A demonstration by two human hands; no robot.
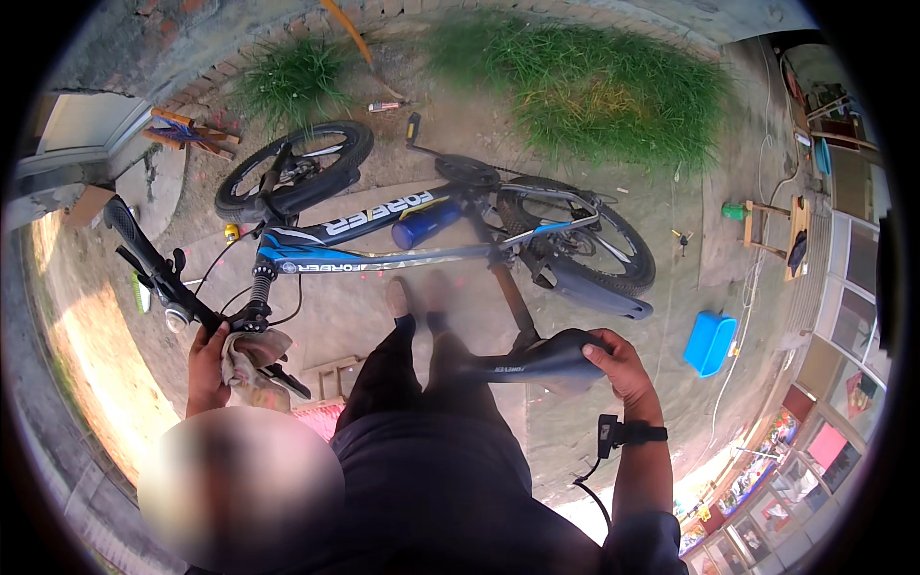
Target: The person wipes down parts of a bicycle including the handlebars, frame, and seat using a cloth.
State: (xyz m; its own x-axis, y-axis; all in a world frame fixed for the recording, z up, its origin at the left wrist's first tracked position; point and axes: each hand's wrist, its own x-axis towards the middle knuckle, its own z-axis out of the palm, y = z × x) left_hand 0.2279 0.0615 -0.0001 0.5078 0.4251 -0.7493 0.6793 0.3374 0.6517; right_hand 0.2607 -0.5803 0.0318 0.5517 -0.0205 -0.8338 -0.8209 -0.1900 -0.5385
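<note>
Right hand (621, 369) gripped the bicycle saddle (546, 360) from its rear; left hand (209, 353) clasped the handlebar (158, 273) with a rag (251, 362) bunched beside it. Between them stood the blue bike frame (383, 251). I judged both grips should stay firm, keeping it upright.

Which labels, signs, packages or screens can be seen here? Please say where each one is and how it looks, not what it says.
Frame lettering: white letters along the blue and black bike frame, centre.
Saddle mark: small white print on the black saddle's side, by the right hand.
Can: small tube-like can lying on the ground near the grass, top; colours unclear.
No screens or signs show clearly.
</note>
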